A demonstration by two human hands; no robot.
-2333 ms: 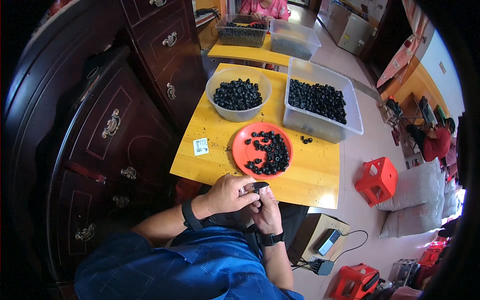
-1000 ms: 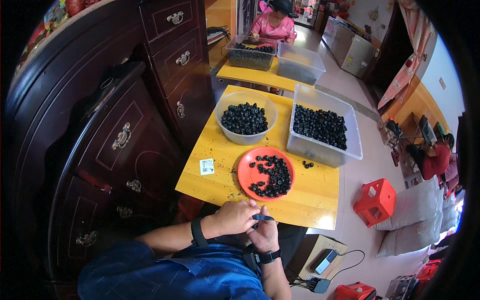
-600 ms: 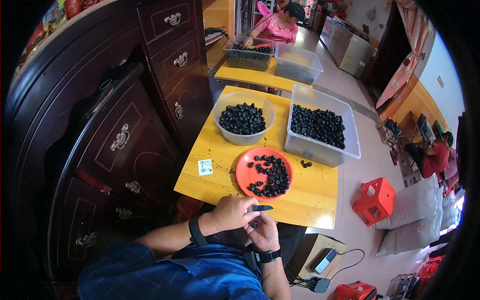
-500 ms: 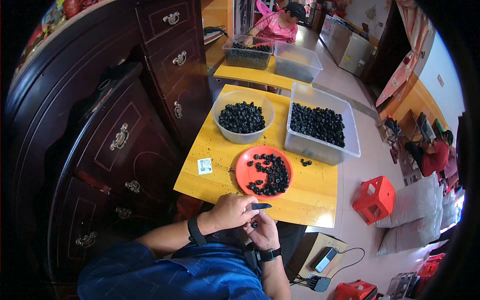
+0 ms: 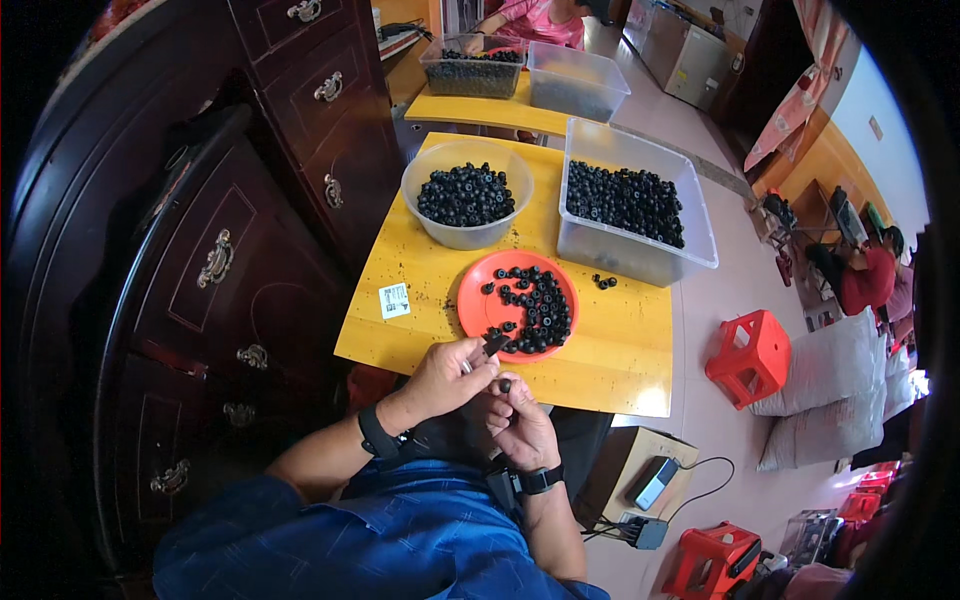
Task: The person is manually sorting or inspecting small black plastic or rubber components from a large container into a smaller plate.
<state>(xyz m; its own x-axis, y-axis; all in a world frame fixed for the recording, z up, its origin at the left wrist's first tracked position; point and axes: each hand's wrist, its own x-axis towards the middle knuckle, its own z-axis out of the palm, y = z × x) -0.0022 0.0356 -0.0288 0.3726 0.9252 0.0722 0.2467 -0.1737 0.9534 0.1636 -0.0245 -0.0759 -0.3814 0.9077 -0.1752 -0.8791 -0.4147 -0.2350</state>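
My left hand [image 5: 447, 378] is closed on a small knife with a dark blade [image 5: 495, 344]; a bit of silver shows between the fingers. The blade points up over the near rim of a red plate [image 5: 472, 310]. Close by on the right, my right hand [image 5: 525, 428] pinches a small round black part [image 5: 504, 386] between thumb and fingertips. Blade and part are apart. On the plate lie many similar black ring-like parts [image 5: 545, 310], mostly along its right side.
Behind the plate stand a round clear tub [image 5: 412, 205] and a rectangular clear bin [image 5: 640, 258], both holding black parts. A few loose parts [image 5: 604, 282] and a white label card [image 5: 394, 300] lie on the yellow table [image 5: 390, 345]. Across from me a person in pink [image 5: 540, 22] sits.
My left hand has tilted the blade upward and away from my right hand. The black part has moved from my right palm area up to the fingertips. The view has shifted, placing the table higher.
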